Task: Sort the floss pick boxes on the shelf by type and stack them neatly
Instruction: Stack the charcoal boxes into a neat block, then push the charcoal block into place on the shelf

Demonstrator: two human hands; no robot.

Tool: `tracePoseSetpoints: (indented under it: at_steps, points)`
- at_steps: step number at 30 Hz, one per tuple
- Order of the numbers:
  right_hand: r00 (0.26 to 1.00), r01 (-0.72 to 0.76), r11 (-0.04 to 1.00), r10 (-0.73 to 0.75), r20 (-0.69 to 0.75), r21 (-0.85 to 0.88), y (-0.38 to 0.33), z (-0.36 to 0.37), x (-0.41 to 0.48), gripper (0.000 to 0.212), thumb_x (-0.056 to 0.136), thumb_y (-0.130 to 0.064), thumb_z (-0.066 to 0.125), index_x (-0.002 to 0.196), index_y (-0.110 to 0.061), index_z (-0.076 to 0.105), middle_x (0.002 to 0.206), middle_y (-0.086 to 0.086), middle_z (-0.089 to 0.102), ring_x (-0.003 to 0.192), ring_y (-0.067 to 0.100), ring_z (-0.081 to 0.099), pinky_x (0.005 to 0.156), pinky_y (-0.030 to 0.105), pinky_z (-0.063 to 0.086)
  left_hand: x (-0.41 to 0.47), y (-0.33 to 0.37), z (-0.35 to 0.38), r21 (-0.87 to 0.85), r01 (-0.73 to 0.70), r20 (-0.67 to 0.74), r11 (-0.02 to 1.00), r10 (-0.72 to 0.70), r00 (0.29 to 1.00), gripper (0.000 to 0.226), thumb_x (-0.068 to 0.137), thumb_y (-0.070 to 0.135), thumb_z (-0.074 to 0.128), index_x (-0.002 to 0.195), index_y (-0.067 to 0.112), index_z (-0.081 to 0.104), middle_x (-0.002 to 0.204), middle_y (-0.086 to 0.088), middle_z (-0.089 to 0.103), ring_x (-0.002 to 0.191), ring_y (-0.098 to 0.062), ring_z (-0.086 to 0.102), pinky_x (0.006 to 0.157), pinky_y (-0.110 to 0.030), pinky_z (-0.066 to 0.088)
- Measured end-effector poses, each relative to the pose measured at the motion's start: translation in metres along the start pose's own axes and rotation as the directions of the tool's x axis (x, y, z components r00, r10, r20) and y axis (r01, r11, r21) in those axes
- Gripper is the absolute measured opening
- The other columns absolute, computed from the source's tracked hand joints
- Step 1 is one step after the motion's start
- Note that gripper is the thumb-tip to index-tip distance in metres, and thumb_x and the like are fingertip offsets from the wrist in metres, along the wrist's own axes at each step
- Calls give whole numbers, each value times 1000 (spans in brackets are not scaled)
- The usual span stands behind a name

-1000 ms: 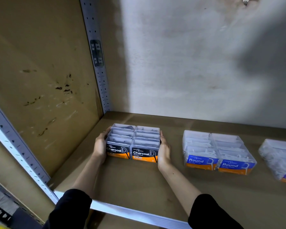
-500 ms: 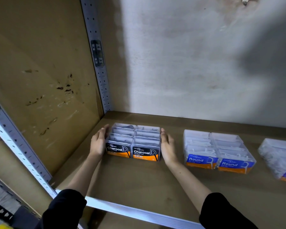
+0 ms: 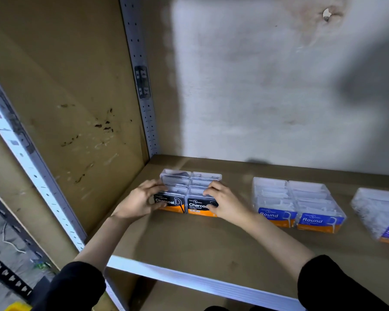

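Left hand, right hand slid forward — boxes between

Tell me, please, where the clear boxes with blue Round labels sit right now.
In the head view, the clear plastic boxes with blue Round labels sit on the brown shelf, right of the black-labelled Charcoal boxes.

The left sleeve and right sleeve, low in the frame, are black. Forearms, left hand and right hand are bare.
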State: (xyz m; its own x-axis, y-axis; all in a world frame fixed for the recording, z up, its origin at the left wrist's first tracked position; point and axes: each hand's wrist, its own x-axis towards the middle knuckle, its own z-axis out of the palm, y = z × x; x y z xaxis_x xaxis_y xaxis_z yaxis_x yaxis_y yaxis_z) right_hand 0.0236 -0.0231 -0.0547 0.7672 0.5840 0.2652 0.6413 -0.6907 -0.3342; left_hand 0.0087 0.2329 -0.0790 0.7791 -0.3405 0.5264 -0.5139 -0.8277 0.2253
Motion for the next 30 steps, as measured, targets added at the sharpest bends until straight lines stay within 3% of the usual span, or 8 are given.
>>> tracePoseSetpoints:
  at_steps: [5, 9, 14, 18, 21, 24, 27, 30]
  points:
    - [998, -33, 991, 39, 46, -132, -1, -3, 1, 36, 88, -5, 50, 123, -3, 55, 126, 14, 53, 121, 26, 46, 97, 32, 41, 2, -7, 8, 71, -17, -41, 997, 20, 999, 35, 61, 15, 72, 95, 9, 66, 93, -15, 72, 89, -10, 50, 81, -24, 40]
    - [998, 22, 989, -31, -63, -147, 1, -1, 3, 30, 74, 1, 63, 104, 2, 67, 104, 18, 65, 103, 32, 61, 83, 28, 51, 4, -8, 8, 92, -44, -64, 995, 50, 997, 34, 59, 13, 72, 93, 10, 65, 90, -14, 72, 88, -11, 50, 80, -25, 40]
    - [999, -7, 988, 12, 33, -154, -2, -6, -2, 35, 89, -5, 48, 123, -1, 55, 126, 15, 54, 123, 24, 46, 99, 30, 38, 5, -9, 9, 82, -60, -79, 995, 67, 995, 37, 60, 12, 72, 95, 13, 63, 92, -11, 71, 87, -11, 51, 79, -26, 42]
    - [994, 68, 987, -80, -76, -142, -1, -3, -2, 27, 66, 4, 69, 92, 2, 70, 90, 19, 68, 89, 35, 66, 72, 31, 55, 5, -7, 7, 73, -74, -83, 995, 80, 993, 40, 62, 14, 70, 98, 22, 55, 98, 3, 64, 90, -13, 49, 82, -27, 40]
    - [996, 71, 986, -79, -48, -150, -2, -1, -1, 27, 66, 2, 69, 93, 1, 70, 91, 17, 68, 90, 31, 65, 74, 29, 55, 6, -8, 7, 104, -66, -72, 992, 73, 995, 33, 60, 13, 71, 92, 11, 67, 92, -9, 72, 88, -11, 50, 81, -25, 40]
    - [996, 71, 987, -77, -39, -143, -4, -2, -3, 26, 55, 2, 74, 81, 0, 72, 78, 14, 69, 75, 32, 68, 63, 29, 57, 5, -11, 8, 118, -42, -50, 992, 48, 998, 31, 59, 12, 72, 89, 5, 69, 89, -15, 73, 89, -12, 50, 80, -25, 40]
    - [997, 54, 991, -60, -48, -121, -4, -1, -2, 26, 71, 5, 63, 97, 4, 69, 95, 21, 67, 94, 35, 63, 79, 38, 55, 5, -12, 7, 106, -21, -30, 994, 24, 999, 30, 60, 13, 71, 90, 6, 68, 90, -16, 73, 90, -13, 50, 80, -25, 41]
    - [999, 30, 993, -33, -28, -118, -5, -4, -3, 28, 77, 4, 58, 103, 5, 66, 103, 23, 65, 102, 37, 60, 84, 41, 53, 5, -11, 6, 117, -11, -19, 993, 14, 1000, 30, 60, 13, 71, 88, 4, 70, 90, -16, 73, 90, -12, 50, 80, -25, 40]
